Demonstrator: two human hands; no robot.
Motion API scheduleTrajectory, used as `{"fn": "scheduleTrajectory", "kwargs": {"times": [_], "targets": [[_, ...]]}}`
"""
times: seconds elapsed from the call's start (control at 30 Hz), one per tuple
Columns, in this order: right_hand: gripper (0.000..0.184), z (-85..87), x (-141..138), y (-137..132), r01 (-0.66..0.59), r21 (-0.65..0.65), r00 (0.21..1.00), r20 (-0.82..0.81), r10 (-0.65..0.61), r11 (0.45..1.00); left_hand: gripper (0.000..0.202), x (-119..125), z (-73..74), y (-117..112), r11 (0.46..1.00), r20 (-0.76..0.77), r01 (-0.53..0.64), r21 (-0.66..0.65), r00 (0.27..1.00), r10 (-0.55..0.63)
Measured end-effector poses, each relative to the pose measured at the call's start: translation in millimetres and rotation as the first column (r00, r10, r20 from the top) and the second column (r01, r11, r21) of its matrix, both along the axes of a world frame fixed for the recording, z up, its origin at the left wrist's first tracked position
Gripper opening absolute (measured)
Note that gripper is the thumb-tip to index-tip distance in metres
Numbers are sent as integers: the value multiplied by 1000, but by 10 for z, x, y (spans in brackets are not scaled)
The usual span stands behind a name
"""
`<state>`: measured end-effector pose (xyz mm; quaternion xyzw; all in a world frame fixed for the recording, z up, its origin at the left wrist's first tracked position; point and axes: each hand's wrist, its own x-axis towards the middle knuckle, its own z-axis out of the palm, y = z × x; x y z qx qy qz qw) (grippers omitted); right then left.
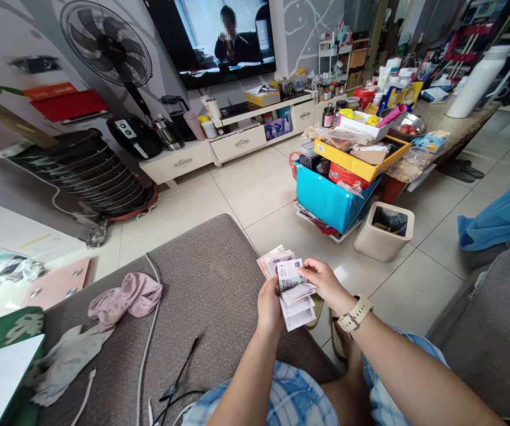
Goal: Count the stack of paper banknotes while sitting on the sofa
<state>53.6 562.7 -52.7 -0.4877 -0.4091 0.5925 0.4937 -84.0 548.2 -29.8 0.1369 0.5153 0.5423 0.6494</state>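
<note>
My left hand [271, 304] is closed round a fanned stack of banknotes [298, 306], thumb on top, in front of my knees. Some notes stick out beyond the fingers at the far side, pinkish and purple, and others hang down on the near side. With thumb and fingers my right hand [323, 281] pinches the edge of the top banknote [289, 273], a pale purple one marked with a 5. A watch with a cream strap [355, 313] is on my right wrist. The fingers under the notes are mostly hidden.
I sit on a grey sofa [202, 266] with a pink cloth [126, 299] and cables [148, 331] to my left. Ahead stand a waste bin [381, 248], a blue storage box [330, 198] and a crowded table [441, 124]. A fan [108, 44] stands near the television [219, 35].
</note>
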Motion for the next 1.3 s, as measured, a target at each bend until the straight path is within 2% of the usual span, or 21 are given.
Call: {"fn": "scheduleTrajectory", "kwargs": {"times": [0.4,0.73,1.03,1.3], "targets": [[39,-69,-8,23,1,11,999,-43,-1,1000,26,-3,-33,3,1000,20,4,10,1000,-4],[42,-15,-14,9,20,-15,999,-44,-21,1000,31,-5,-79,12,1000,31,-4,22,1000,3],[41,-4,-13,-10,7,-20,998,-69,-8,1000,26,-2,-53,3,1000,12,-13,17,1000,12],[41,57,15,-32,-14,-58,998,-58,11,998,34,10,-173,42,999,36,-35,42,999,34]]}}
